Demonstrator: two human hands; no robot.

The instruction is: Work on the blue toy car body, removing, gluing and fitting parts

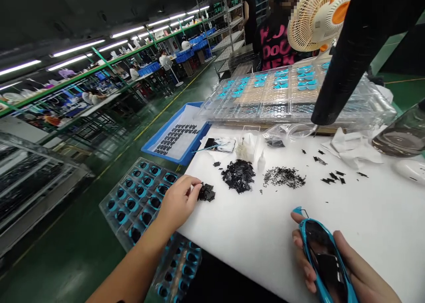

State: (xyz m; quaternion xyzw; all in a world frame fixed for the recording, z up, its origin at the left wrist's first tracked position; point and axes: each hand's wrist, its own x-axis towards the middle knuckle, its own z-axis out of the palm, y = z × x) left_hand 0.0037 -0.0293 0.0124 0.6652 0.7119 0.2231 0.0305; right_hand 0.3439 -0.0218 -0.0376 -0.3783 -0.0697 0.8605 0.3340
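Observation:
My left hand (181, 200) is at the left edge of the white table (245, 232), thumb and fingertips pinched together at a small pile of black pieces (207, 192); what they hold, if anything, is hidden. At the lower right, my right hand (357, 267) holds a blue shell with a dark glossy middle (323, 254), its fingers round both sides. A larger heap of flat black pieces (238, 176) lies right of the small pile, and beside it many tiny black parts (284, 177) are spread out.
Beyond the heaps stand a small white bottle (261, 162) and stacked clear trays (299, 110). A blue tray (146, 149) and a tray of blue shells (114, 225) lie left of the table. A dark tube (341, 68) hangs at upper right, near a fan (320, 21) and a person (274, 41).

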